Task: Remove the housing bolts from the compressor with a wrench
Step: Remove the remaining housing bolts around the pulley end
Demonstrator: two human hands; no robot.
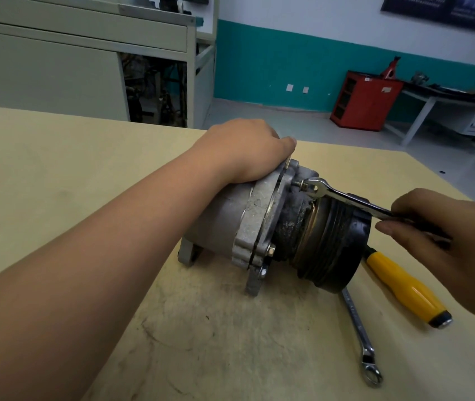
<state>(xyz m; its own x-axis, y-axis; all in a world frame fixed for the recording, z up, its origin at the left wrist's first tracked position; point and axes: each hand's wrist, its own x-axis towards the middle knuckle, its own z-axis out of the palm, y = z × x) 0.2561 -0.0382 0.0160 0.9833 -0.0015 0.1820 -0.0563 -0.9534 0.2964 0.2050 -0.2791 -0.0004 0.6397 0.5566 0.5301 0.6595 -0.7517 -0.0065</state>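
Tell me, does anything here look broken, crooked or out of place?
Nothing looks broken. The bolt under the wrench stands proud of the compressor, its shank showing, which fits loosening. Dark grime coats the neck behind the pulley, and the table is scuffed.

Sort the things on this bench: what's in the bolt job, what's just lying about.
In the job: compressor; upper housing bolt; open-end wrench on that bolt; left hand holding the compressor; right hand gripping the wrench.
Lying about: second wrench; yellow-handled tool; both on the table.
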